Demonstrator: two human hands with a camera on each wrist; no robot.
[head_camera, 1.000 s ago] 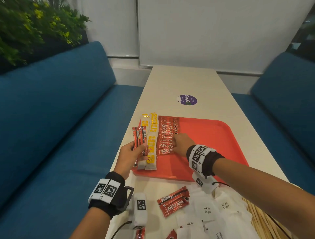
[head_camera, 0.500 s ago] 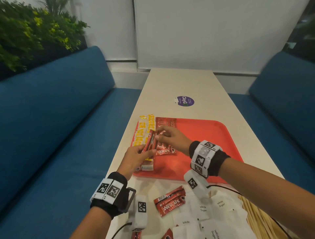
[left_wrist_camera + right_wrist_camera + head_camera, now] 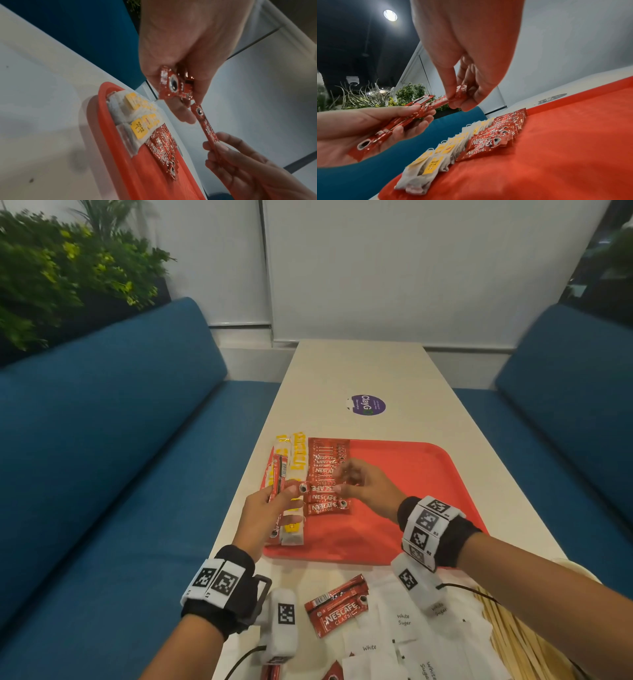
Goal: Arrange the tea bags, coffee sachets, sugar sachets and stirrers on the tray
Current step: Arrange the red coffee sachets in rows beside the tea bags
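Note:
My left hand [image 3: 270, 505] hovers over the left edge of the red tray [image 3: 411, 474] and grips a bunch of red coffee sachets [image 3: 278, 474]. My right hand [image 3: 342, 484] pinches the end of one coffee sachet [image 3: 318, 486] that still touches the bunch, as the left wrist view shows [image 3: 205, 125]. On the tray lie a column of yellow-tagged tea bags [image 3: 297, 457] and, beside it, an overlapping row of coffee sachets [image 3: 327, 467]. In the right wrist view the right hand's fingertips [image 3: 453, 102] close on the sachet's end.
On the table in front of the tray lie loose coffee sachets [image 3: 337, 606], a heap of white sugar sachets [image 3: 400, 621] and wooden stirrers [image 3: 513, 642] at the right. A purple sticker [image 3: 368, 405] lies beyond the tray. Blue sofas flank the table.
My right hand left the coffee row on the tray, reached to the bunch in my left hand and pinched one sachet. The left hand tilted the bunch towards it.

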